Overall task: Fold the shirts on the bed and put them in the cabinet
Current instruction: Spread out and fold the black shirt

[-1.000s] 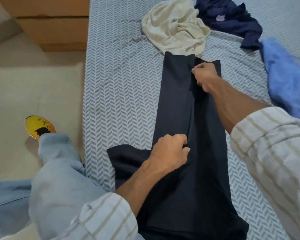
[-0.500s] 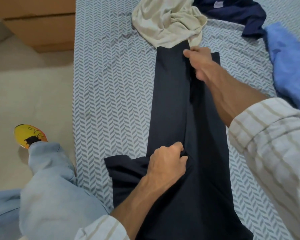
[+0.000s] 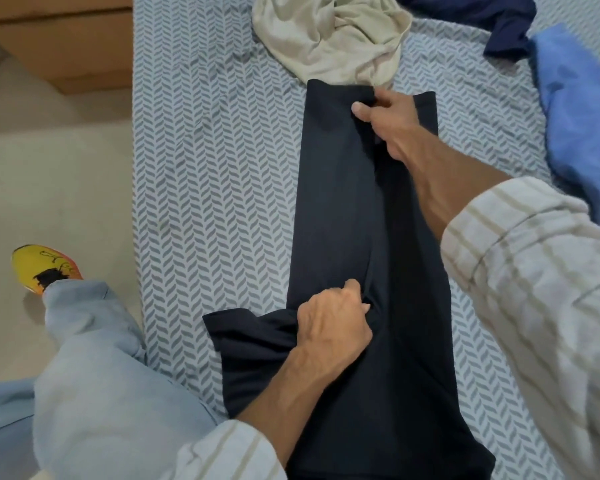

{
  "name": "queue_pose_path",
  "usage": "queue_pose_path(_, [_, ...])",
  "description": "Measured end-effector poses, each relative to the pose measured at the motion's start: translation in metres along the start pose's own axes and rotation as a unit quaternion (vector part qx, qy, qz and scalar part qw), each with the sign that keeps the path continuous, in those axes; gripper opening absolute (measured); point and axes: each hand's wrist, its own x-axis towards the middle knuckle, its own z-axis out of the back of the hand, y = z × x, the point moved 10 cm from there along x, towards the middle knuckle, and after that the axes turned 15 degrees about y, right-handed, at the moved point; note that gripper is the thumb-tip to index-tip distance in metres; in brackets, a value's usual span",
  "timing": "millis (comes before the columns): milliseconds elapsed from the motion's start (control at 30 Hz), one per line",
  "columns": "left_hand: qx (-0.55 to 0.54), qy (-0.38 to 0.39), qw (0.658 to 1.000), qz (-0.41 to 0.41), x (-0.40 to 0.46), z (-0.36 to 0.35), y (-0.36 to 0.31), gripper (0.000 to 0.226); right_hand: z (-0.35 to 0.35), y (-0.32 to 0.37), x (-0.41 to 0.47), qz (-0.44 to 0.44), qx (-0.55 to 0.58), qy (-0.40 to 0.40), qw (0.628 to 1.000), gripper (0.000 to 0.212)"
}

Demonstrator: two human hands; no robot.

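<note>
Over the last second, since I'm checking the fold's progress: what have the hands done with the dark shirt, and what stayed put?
The right hand slid along the folded flap toward the far hem of the dark shirt, beside the cream shirt, still pinching the fabric. The left hand kept its grip on the flap at the near end. The cream shirt, navy garment and blue garment lie on the bed as before.

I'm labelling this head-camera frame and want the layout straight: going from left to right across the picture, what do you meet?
Yellow shoe → wooden cabinet → patterned bed sheet → dark shirt gripped by the left hand and right hand → blue shirt.
</note>
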Motion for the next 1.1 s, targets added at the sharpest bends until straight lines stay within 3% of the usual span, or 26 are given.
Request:
queue_pose_path(67, [-0.007, 0.01, 1.0, 0.007, 0.001, -0.001, 0.002, 0.021, -0.007, 0.008, -0.022, 0.026, 0.041, 0.034, 0.998, 0.057])
queue_pose_path(133, [-0.019, 0.015, 1.0, 0.011, 0.0, -0.002, 0.004, 0.021, -0.009, 0.014, -0.065, 0.077, -0.022, 0.032, 0.996, 0.077])
queue_pose_path(167, [-0.023, 0.02, 0.999, 0.013, 0.0, -0.002, 0.005, 0.022, -0.011, 0.018, -0.093, 0.109, -0.105, 0.018, 0.988, 0.073])
queue_pose_path(267, [-0.032, 0.046, 0.998, 0.024, -0.001, -0.005, 0.008, 0.028, -0.035, 0.016, -0.183, 0.199, -0.292, 0.041, 0.935, 0.024])
queue_pose_path(367, [-0.055, 0.081, 0.995, 0.017, -0.01, -0.003, 0.007, 0.034, -0.065, -0.024, -0.243, 0.083, -0.378, 0.157, 0.909, 0.005])
queue_pose_path(467, [-0.095, 0.13, 0.987, -0.005, -0.021, 0.001, 0.005, 0.041, -0.062, -0.061, -0.244, -0.021, -0.391, 0.169, 0.904, 0.008])
queue_pose_path(600, [0.073, 0.122, 0.99, -0.001, -0.047, 0.023, 0.016, 0.028, -0.067, -0.067, -0.232, -0.038, -0.434, 0.184, 0.881, 0.025])
queue_pose_path(700, [0.143, 0.129, 0.98, 0.048, -0.07, 0.032, 0.051, 0.028, -0.071, -0.064, -0.236, -0.038, -0.455, 0.204, 0.866, 0.02])
queue_pose_path(800, [0.073, 0.167, 0.982, 0.046, -0.096, 0.032, 0.077, 0.024, -0.071, -0.066, -0.239, -0.03, -0.458, 0.191, 0.867, 0.02])
queue_pose_path(933, [-0.039, 0.152, 0.986, -0.064, -0.127, 0.034, 0.036, 0.014, -0.07, -0.063, -0.242, -0.003, -0.445, 0.178, 0.878, 0.021])
queue_pose_path(1000, [-0.148, 0.177, 0.966, -0.114, -0.141, 0.015, 0.006, 0.015, -0.07, -0.063, -0.248, 0.011, -0.437, 0.188, 0.88, 0.021])
queue_pose_path(1100, [-0.264, 0.247, 0.922, -0.14, -0.147, -0.026, -0.028, 0.034, -0.072, -0.063, -0.251, 0.024, -0.429, 0.209, 0.879, 0.023])
